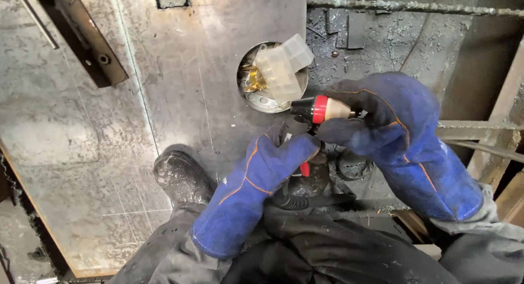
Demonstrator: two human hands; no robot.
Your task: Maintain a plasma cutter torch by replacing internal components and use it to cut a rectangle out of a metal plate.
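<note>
left hand in a blue glove with orange seams, curled around the black body of a torch, fingers clenched on the handle near a small red button. right hand in a matching glove, closed over the tan ceramic nozzle end, thumb and fingers wrapped about it. torch held level in front of the body, between both hands, above a steel plate; red ring just behind the tan part, black collar pointing left toward a round hole in the plate. black hose looping down from the handle into the lap.

in the hole, a round tin with brass and silvery small parts; a clear plastic box lying tilted on top of the tin, just left of and above the torch tip, not touching it as far as can be told.

black boot, scuffed and dusty, planted on the plate left of the left forearm. dark grey work trousers across the bottom. rusty angle bracket lying at top left on the plate, well apart from the hands. sooty ground to the right of the plate, with a rough bar across the top and rusty steel sections at the right edge.
</note>
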